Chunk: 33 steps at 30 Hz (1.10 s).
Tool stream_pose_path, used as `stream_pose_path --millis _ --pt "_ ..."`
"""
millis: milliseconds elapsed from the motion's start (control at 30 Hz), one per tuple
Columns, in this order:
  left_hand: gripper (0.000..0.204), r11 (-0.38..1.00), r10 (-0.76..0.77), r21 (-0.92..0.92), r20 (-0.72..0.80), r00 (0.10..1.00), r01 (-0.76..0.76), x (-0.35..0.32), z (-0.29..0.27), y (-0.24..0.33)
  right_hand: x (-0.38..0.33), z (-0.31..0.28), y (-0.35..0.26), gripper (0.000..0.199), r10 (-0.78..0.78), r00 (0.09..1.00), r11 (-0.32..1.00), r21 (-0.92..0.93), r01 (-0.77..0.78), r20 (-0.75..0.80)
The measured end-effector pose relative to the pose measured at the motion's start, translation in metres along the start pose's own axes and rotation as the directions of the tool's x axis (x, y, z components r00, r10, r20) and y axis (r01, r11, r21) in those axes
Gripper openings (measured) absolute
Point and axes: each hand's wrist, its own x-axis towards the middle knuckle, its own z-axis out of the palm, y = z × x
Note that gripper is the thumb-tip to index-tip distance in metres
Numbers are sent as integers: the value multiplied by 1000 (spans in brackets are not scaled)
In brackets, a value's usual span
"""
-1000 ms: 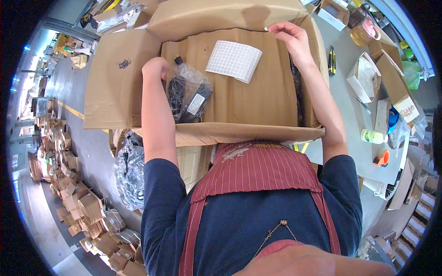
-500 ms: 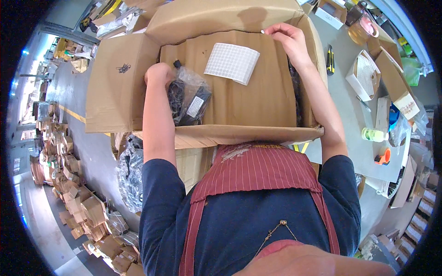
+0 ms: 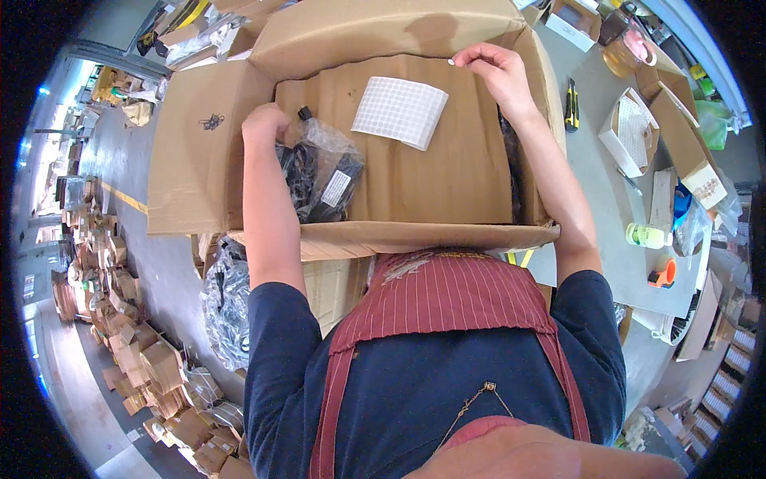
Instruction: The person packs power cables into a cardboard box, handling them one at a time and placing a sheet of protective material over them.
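My right hand [image 3: 493, 73] is over the far right of an open cardboard box [image 3: 431, 233], its thumb and forefinger pinched on a small white round sticker [image 3: 451, 61]. Inside the box, a sheet of white round stickers [image 3: 400, 112] lies on a brown cardboard sheet [image 3: 447, 180]. At the box's left side my left hand [image 3: 266, 122] is curled downward, its fingertips mostly hidden; what they hold, if anything, does not show. Beside it are black power adapters with cables in a clear plastic bag [image 3: 341, 164], one with a white label.
On the grey table to the right are a yellow-black utility knife [image 3: 571, 105], an open white box [image 3: 629, 134], a small bottle [image 3: 648, 235] and an orange tape roll [image 3: 662, 272]. A pitcher [image 3: 626, 54] stands farther back. Cardboard boxes [image 3: 159, 363] pile up on the left floor.
My left hand has shifted slightly left and away from the bagged adapters. My right hand, still pinching the sticker, has moved a little left and nearer.
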Motion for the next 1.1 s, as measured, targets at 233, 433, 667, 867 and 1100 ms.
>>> stream_pose_path --millis 233,433,667,867,1100 --pt "34 996 -66 55 -112 991 72 -12 -6 8 0 -3 5 21 19 1000 1000 2 -19 4" --pt "32 986 -57 147 -145 988 79 -12 -1 12 -1 -5 5 20 21 1000 1000 8 -21 12" --pt "40 996 -57 51 -257 965 73 -1 6 -2 -1 -3 1 15 31 999 999 -8 -31 19" --pt "41 988 -98 109 -84 992 107 19 12 -10 1 -2 6 16 23 998 999 -33 -22 50" --pt "39 984 -115 128 -74 991 124 3 7 -6 1 -2 8 22 10 999 999 -35 -9 48"
